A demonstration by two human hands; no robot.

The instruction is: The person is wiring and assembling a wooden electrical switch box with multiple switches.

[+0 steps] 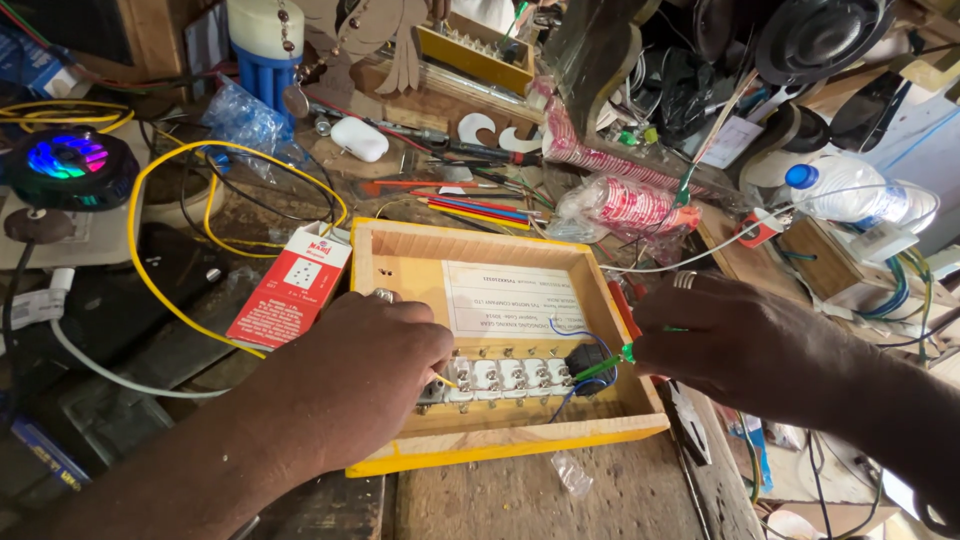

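Box [400, 262]: shallow wooden tray with yellow edges, open side up, in the middle of a crowded workbench.
Switches [505, 380]: white row along the near wall inside, black socket [590, 362] at the right end, blue wire looping above.
Left hand [350, 375]: resting over the left end of the row, fingers curled down on it; grip hidden under the knuckles, cannot tell.
Right hand [730, 335]: fingers pinched together on a green wire [600, 368] leading to the socket.
Doing it well: probably best to brace the row firmly, feed the wire end straight, keep slack off the blue loop.
Around: red and white carton [290, 285] touching the left wall, yellow cable [175, 165] beyond, pencils [480, 210] behind.
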